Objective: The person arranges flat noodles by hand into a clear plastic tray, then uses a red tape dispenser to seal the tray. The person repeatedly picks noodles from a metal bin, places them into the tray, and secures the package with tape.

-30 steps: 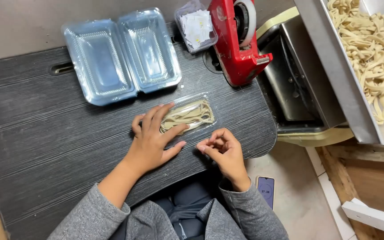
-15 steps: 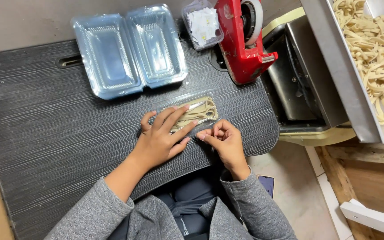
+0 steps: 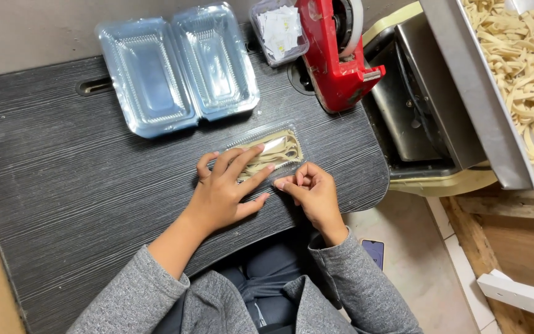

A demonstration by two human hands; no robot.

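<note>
Under left hand [image 3: 225, 196]: noodle pack [image 3: 279, 150].

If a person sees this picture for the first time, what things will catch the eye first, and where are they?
At the centre, the left hand lies flat on a closed clear pack of noodles on the dark desk, while the right hand pinches at the pack's near edge. Behind them stands a bright red tape dispenser, with an open empty clamshell container on its left. At far right sits a tray of loose noodles.

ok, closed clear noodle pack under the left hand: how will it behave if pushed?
The noodle pack looks thin and clear, so probably light and flexing under the left hand. Lying flat on the dark table, it should slide, not tip.
</note>
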